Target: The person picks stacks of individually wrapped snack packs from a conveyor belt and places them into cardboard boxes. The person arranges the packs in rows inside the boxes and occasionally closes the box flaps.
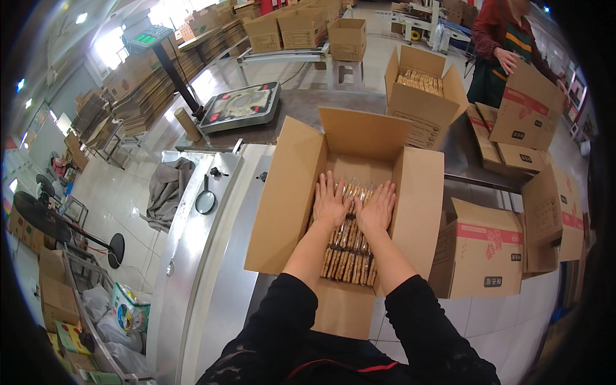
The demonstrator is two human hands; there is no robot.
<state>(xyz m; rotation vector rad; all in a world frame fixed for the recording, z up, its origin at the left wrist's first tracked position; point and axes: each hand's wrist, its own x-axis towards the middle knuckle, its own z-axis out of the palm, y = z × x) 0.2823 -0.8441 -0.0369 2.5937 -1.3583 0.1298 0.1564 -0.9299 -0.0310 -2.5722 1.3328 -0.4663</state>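
Observation:
An open cardboard box (417,211) stands before me with its flaps spread outward. Inside lie rows of thin brown baked pieces in clear wrap (347,265), standing on edge. My left hand (331,202) lies flat, palm down, on the far part of the rows near the box's left wall. Beside it, my right hand (376,207) rests palm down on the same rows near the right wall. The thumbs are close together, and the fingers point to the far end. Both hands hide part of the wrapped pieces beneath them.
A platform scale (240,108) with a lit display (150,37) is beyond the box, left. Another filled cardboard box (421,108) stands behind, right. A co-worker (505,57) handles a carton there. A magnifying glass (205,201) and grey cloth (168,190) lie on the metal surface at left.

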